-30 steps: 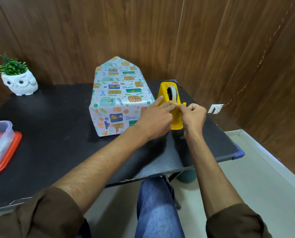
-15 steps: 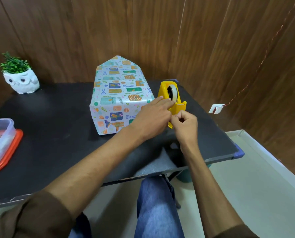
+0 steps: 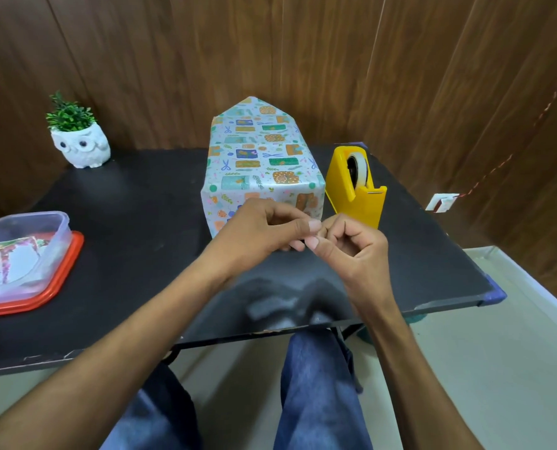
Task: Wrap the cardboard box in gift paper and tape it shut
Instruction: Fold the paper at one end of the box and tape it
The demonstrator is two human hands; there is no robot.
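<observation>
The box (image 3: 257, 157), covered in gift paper printed with parcels and scissors, stands on the black table (image 3: 124, 222); a pointed paper flap sticks up at its far end. A yellow tape dispenser (image 3: 351, 190) with a roll of clear tape sits just right of it. In front of the box's near face, my left hand (image 3: 260, 228) and my right hand (image 3: 351, 248) meet fingertip to fingertip. Both pinch a short strip of clear tape, which is barely visible between them. My left hand hides the lower near face of the box.
A white owl pot (image 3: 79, 147) with a green plant stands at the back left. A clear plastic container (image 3: 20, 254) of paper scraps sits on a red lid (image 3: 59, 287) at the left edge. Wood panelling rises close behind the table.
Both hands have come off the dispenser and moved left and toward me, now pinching together in front of the box. The dispenser stands free.
</observation>
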